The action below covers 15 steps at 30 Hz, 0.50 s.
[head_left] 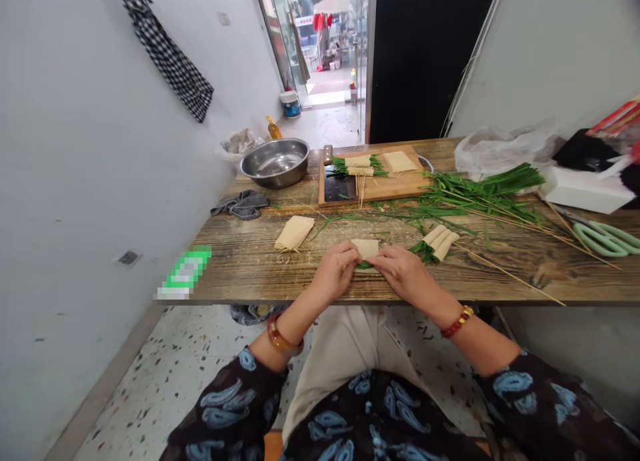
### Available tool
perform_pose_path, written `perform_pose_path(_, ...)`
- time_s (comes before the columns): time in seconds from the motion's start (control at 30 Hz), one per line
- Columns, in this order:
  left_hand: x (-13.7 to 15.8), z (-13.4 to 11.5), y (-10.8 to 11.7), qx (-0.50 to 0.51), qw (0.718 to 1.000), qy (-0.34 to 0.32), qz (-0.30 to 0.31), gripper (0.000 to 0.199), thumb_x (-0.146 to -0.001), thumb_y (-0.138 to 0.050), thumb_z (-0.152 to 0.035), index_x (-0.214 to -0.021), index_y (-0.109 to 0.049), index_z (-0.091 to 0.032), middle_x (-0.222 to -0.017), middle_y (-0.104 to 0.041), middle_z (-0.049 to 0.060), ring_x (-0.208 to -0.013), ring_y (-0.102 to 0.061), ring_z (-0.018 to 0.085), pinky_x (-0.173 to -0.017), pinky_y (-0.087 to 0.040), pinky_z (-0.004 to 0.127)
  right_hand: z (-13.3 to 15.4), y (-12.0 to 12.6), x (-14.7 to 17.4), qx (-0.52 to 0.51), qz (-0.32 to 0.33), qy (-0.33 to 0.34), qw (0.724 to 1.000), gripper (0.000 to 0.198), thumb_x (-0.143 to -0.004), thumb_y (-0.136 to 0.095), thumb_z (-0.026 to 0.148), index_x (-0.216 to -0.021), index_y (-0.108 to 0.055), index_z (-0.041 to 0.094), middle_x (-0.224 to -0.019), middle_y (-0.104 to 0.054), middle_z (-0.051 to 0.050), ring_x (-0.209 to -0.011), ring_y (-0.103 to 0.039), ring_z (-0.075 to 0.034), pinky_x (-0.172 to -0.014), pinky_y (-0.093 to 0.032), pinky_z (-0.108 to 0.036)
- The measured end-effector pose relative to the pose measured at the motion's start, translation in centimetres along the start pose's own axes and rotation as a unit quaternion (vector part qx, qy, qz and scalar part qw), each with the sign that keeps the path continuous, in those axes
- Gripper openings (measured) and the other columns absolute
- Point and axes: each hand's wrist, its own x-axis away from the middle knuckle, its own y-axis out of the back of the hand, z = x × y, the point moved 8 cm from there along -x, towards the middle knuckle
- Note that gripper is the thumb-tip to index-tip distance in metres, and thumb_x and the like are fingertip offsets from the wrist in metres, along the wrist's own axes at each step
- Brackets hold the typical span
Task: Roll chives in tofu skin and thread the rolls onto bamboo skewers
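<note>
A small tan tofu-skin sheet (365,248) lies near the table's front edge, with a little green chive (365,265) along its near side. My left hand (336,269) pinches the sheet's near left corner, fingers closed. On the other side my right hand (404,271) grips the near right part, fingertips pressed together. Close to the right hand are several finished rolls (440,241) of tofu skin with chive ends sticking out. To the left of my hands sits a stack of tofu-skin sheets (295,233).
Behind my hands, a cutting board (400,189) bears a cleaver (340,185), more rolls (358,161) and sheets (399,161). Loose chives (500,184) and thin sticks (510,273) spread rightward, near green-handled scissors (605,239). A steel basin (276,163) and grey cloth (242,205) stand left.
</note>
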Motion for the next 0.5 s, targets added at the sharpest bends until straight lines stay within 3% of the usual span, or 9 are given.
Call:
perform_pose_path(0.23, 0.8, -0.5, -0.1, -0.078, 0.995, -0.051, 0.042, 0.026, -0.089, -0.039, -0.012, -0.089, -0.064, -0.016, -0.091, -0.064, 0.009, -0.086, -0.055, 0.019, -0.080, -0.044, 0.032, 0.6, 0.4, 0.1, 0.048, -0.003, 0.005, 0.999, 0.020, -0.093, -0.046, 0.017, -0.095, -0.066, 0.018, -0.081, -0.060, -0.007, -0.080, -0.055, -0.020, -0.071, -0.045, -0.032)
perform_pose_path(0.37, 1.5, -0.6, 0.1, -0.087, 0.992, -0.068, 0.067, 0.020, -0.087, -0.051, -0.020, -0.102, -0.064, -0.018, -0.102, -0.064, 0.010, -0.095, -0.056, 0.021, -0.088, -0.044, 0.037, 1.4, 0.6, 0.6, 0.061, 0.002, 0.036, 0.997, 0.022, -0.094, -0.045, 0.018, -0.104, -0.064, 0.018, -0.094, -0.064, -0.010, -0.092, -0.056, -0.022, -0.079, -0.047, -0.035)
perform_pose_path(0.5, 1.6, -0.4, -0.1, -0.082, 0.991, -0.067, 0.084, 0.022, -0.091, -0.045, -0.020, -0.102, -0.064, -0.018, -0.100, -0.064, 0.011, -0.096, -0.055, 0.021, -0.089, -0.044, 0.039, 1.5, 0.7, 0.8, 0.045, 0.000, 0.032, 0.998, 0.019, -0.092, -0.051, 0.023, -0.105, -0.064, 0.019, -0.098, -0.065, -0.010, -0.095, -0.058, -0.023, -0.080, -0.049, -0.037)
